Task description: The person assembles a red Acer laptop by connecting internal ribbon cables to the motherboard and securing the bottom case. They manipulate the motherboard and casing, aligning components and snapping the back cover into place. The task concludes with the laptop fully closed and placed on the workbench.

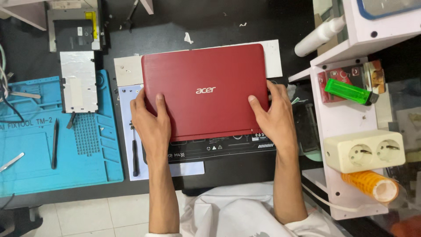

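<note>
So a closed red laptop (206,90) is lying lid-up on the black bench, near the middle, partly on a white board (274,57) and a dark printed mat (219,149). It's being held at both lower corners: the left hand (149,120) is wrapped over the left edge with the thumb flat on the lid, and the right hand (272,116) is doing the same on the right edge. Both grips are closed on the laptop, fingers tucked underneath and out of sight, so how deep they reach can't be told.

To handle this well, the weight should probably be kept even between both sides, so the shell isn't twisted. Pressure is best kept on the edges rather than the middle of the lid, since a screen sits behind it.

A black screwdriver (135,151) is lying just beside the left wrist, so it's something that could get knocked. The blue repair mat (57,171) with the removed metal plate (79,81) sits further left, well apart. On the right, a white shelf (346,118) is crowded with a green lighter (348,91), a double socket (364,151) and an orange roll (370,184).
</note>
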